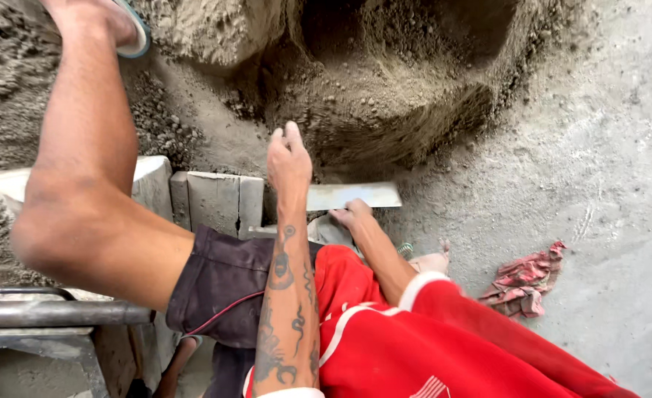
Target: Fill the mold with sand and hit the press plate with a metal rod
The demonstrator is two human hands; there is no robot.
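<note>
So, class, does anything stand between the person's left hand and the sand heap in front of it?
Nothing visible does. The left hand is raised before the hollowed face of the sand heap. The flat blade lies lower, by the right hand, off that line.
</note>
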